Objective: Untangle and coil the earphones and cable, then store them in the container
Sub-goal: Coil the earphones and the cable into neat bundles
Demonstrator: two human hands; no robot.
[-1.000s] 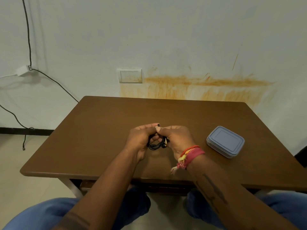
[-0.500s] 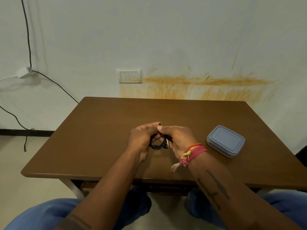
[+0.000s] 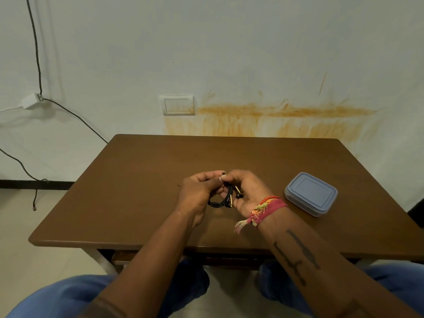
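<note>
Black earphones [image 3: 223, 199] with gold-trimmed buds hang as a small coil between both hands, just above the middle of the brown table [image 3: 142, 180]. My left hand [image 3: 198, 192] grips the coil's left side. My right hand [image 3: 249, 191] pinches the cable's top end against the left thumb, with two buds dangling beside its palm. Part of the cable is hidden inside the fingers. A blue-grey lidded container [image 3: 311, 193] sits closed on the table, to the right of my right hand.
The table's near edge runs just in front of my forearms, with my knees in blue trousers below it. A stained wall with a switch plate [image 3: 179, 105] stands behind the table. A black wall cable [image 3: 36, 53] hangs at the far left.
My hands have lifted slightly and parted a little, so the coil and the dangling buds show more. The right hand has turned its palm more towards me.
</note>
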